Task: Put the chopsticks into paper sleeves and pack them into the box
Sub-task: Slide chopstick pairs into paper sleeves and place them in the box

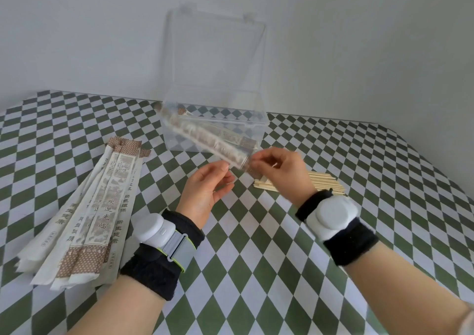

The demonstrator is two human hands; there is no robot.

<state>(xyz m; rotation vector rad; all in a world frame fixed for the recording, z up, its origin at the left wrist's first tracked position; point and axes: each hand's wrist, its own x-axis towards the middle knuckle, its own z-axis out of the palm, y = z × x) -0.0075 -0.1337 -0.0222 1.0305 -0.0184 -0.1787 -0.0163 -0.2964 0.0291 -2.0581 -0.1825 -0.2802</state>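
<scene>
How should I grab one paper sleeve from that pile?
Pinch a near brown end of the paper sleeves, coming from your side. They lie flat but fan apart there, so one probably lifts alone.

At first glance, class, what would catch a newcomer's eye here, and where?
Mid-frame, the left hand and right hand hold a printed paper sleeve aloft, slanting toward the clear open box behind. A fan of loose sleeves lies left on the green checked cloth; bare chopsticks lie right.

paper sleeves (102, 201) printed 欢迎光临, 衛生健康, 綠色環保
</scene>
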